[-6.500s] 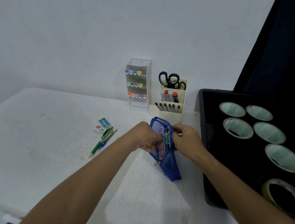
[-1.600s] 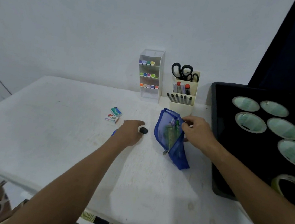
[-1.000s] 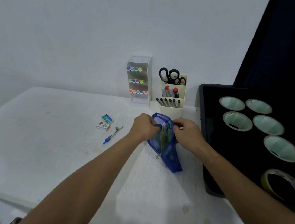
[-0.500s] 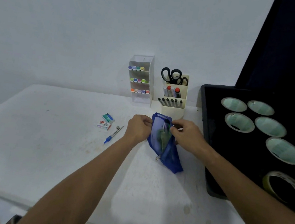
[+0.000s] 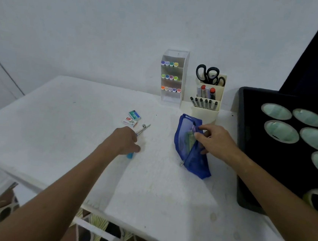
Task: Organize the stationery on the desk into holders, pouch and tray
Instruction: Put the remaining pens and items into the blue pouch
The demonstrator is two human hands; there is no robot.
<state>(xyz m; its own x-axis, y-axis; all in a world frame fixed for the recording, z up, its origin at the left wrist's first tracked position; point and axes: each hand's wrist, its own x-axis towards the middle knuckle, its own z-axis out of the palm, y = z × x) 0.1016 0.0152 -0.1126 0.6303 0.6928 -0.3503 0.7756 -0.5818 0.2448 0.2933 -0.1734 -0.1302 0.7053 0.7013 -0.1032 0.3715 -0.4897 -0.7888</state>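
Here, translucent blue mesh pouch [image 5: 188, 149], unzipped.

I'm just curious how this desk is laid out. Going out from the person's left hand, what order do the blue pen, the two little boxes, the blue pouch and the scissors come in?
From the left hand:
1. Blue pen, under the hand itself.
2. Two little boxes, just beyond it.
3. Blue pouch, off to the right, held by the right hand.
4. Scissors, far back in the cream holder.

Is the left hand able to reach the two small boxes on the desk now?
Probably yes. The left hand lies over the blue pen, and the two small boxes sit just beyond it with bare desk between.
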